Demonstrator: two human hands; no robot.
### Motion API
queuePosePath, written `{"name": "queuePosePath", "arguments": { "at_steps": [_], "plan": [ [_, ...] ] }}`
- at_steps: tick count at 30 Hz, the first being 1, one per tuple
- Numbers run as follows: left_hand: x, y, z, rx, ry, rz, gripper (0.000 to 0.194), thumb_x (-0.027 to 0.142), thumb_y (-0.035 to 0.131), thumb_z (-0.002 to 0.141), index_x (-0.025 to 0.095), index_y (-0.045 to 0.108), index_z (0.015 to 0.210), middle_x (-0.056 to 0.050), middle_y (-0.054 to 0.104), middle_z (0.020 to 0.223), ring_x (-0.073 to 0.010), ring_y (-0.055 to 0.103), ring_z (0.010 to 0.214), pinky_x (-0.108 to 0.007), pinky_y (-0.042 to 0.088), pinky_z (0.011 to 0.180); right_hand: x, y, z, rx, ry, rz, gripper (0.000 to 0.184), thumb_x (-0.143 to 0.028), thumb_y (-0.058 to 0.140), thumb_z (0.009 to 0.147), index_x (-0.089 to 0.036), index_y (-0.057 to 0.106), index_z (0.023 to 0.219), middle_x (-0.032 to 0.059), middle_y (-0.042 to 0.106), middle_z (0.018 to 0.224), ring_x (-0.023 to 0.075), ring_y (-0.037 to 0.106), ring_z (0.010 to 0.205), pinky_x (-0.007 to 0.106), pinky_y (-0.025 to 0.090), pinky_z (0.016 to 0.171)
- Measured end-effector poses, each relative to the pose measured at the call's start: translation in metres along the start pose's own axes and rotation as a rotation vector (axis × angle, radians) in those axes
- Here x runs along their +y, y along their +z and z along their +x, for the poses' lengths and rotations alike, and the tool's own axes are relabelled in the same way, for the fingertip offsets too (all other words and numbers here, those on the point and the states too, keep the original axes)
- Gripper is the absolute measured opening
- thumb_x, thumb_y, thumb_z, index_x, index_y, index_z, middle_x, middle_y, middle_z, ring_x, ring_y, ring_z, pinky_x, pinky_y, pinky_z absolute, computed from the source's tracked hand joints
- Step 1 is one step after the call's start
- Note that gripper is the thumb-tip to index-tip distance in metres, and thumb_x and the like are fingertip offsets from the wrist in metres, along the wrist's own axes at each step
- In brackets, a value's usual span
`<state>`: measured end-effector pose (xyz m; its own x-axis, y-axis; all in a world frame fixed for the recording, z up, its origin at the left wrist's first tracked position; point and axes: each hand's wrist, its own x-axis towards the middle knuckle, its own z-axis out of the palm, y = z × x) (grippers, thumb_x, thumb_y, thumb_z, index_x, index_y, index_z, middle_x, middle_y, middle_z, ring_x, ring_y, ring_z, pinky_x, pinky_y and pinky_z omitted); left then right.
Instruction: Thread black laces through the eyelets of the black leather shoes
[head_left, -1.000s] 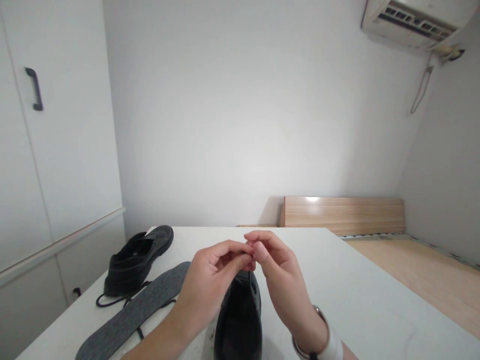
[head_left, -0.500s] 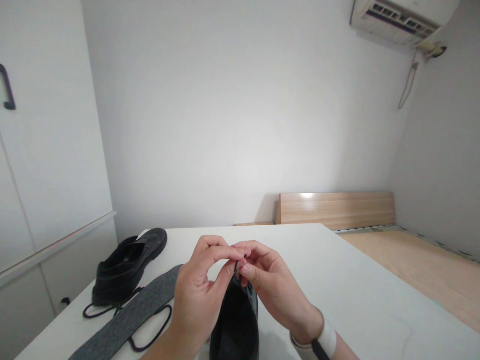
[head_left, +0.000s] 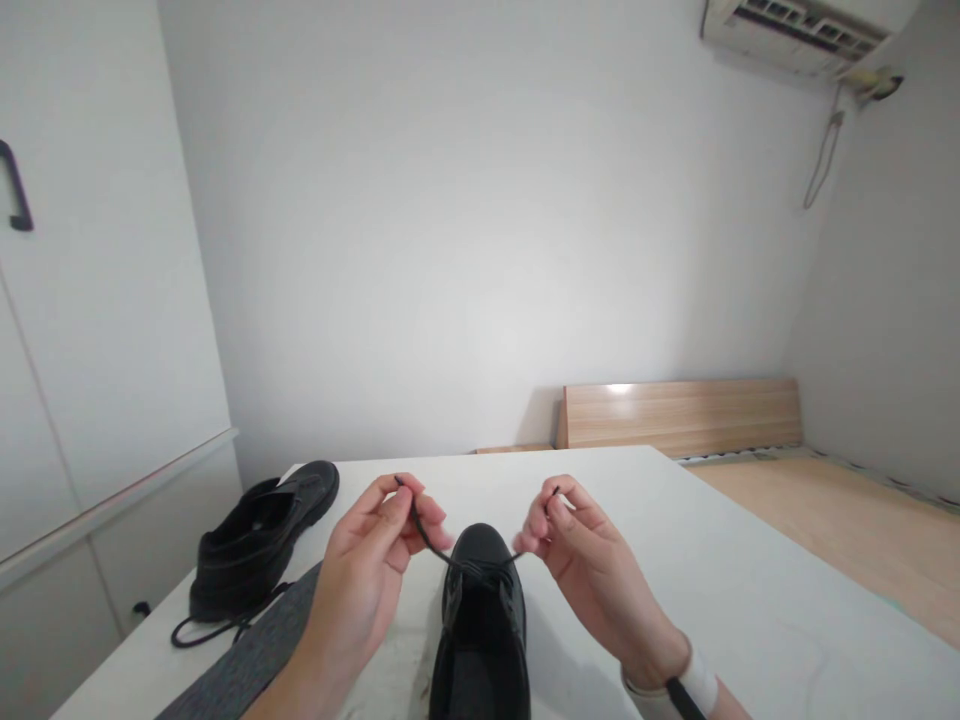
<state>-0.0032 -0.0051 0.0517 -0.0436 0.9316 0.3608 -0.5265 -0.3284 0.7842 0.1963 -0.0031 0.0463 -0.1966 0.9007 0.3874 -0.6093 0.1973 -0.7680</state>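
Note:
A black shoe stands on the white table with its toe pointing away from me and its opening toward me. Black shoelace crosses over its front, one end running out to each side. My left hand pinches one lace end between thumb and fingers, to the left of the toe. On the other side, my right hand pinches the opposite end, with a white and black band at the wrist. Both hands are raised above the shoe and apart from each other.
Another black shoe sits at the table's left edge, its loose lace trailing nearby. A dark grey strip lies beside it, partly behind my left arm. The white table borders a wooden bed frame at the right; a cabinet stands left.
My hands were together above the shoe and have moved apart to either side, each drawing a lace end outward. The shoe's toe and crossed laces have come into view.

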Motion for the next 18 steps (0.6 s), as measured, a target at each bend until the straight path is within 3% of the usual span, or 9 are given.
{"name": "queuePosePath", "arguments": {
  "at_steps": [2, 4, 7, 9, 14, 18],
  "plan": [
    [0.001, -0.018, -0.001, 0.02, -0.015, 0.053, 0.024, 0.037, 0.078, 0.081, 0.016, 0.067, 0.087, 0.004, 0.062, 0.062, -0.0052, 0.048, 0.047, -0.016, 0.041, 0.047, -0.002, -0.018, -0.002, 0.078, -0.016, -0.051, 0.022, -0.04, 0.077, 0.083, -0.021, 0.065, 0.087, -0.0048, 0.055, 0.063, 0.0083, 0.046, 0.055, 0.023, 0.037, 0.058],
    [-0.001, -0.038, -0.004, 0.041, 0.021, 0.188, 0.022, 0.037, 0.074, 0.085, 0.017, 0.068, 0.089, 0.004, 0.06, 0.064, -0.0034, 0.041, 0.045, -0.016, 0.033, 0.045, -0.004, -0.037, -0.006, 0.161, -0.047, -0.147, 0.026, -0.042, 0.078, 0.081, -0.019, 0.065, 0.084, -0.0055, 0.049, 0.06, 0.0076, 0.038, 0.053, 0.022, 0.03, 0.052],
    [-0.007, -0.064, -0.01, 0.048, 0.14, 0.463, 0.017, 0.035, 0.067, 0.091, 0.02, 0.071, 0.094, 0.001, 0.062, 0.073, -0.0058, 0.043, 0.049, -0.019, 0.035, 0.048, -0.002, -0.061, -0.015, 0.218, -0.064, -0.321, 0.03, -0.047, 0.076, 0.082, -0.019, 0.066, 0.084, -0.0061, 0.044, 0.055, 0.0088, 0.034, 0.052, 0.024, 0.026, 0.052],
    [-0.01, -0.072, -0.014, -0.008, 0.225, 0.671, 0.015, 0.031, 0.061, 0.094, 0.022, 0.073, 0.095, 0.0, 0.064, 0.081, -0.0085, 0.049, 0.054, -0.021, 0.039, 0.051, 0.001, -0.07, -0.022, 0.203, -0.058, -0.475, 0.032, -0.051, 0.071, 0.085, -0.019, 0.068, 0.085, -0.0048, 0.046, 0.055, 0.0102, 0.036, 0.051, 0.025, 0.027, 0.052],
    [-0.013, -0.063, -0.02, -0.307, 0.366, 1.082, 0.016, 0.02, 0.059, 0.092, 0.025, 0.074, 0.096, 0.0, 0.069, 0.082, -0.0147, 0.066, 0.074, -0.022, 0.048, 0.068, 0.01, -0.06, -0.038, -0.051, -0.015, -0.948, 0.026, -0.042, 0.055, 0.096, -0.021, 0.068, 0.1, 0.0031, 0.065, 0.076, 0.0192, 0.06, 0.075, 0.032, 0.045, 0.07],
    [-0.019, -0.053, -0.021, -0.495, 0.366, 1.255, 0.016, 0.014, 0.056, 0.093, 0.022, 0.069, 0.087, 0.0, 0.068, 0.08, -0.0128, 0.064, 0.068, -0.02, 0.046, 0.06, 0.012, -0.038, -0.043, -0.189, -0.004, -1.262, 0.016, -0.027, 0.048, 0.097, -0.021, 0.061, 0.091, 0.0029, 0.066, 0.079, 0.0171, 0.06, 0.072, 0.027, 0.046, 0.066]
  ]
}}
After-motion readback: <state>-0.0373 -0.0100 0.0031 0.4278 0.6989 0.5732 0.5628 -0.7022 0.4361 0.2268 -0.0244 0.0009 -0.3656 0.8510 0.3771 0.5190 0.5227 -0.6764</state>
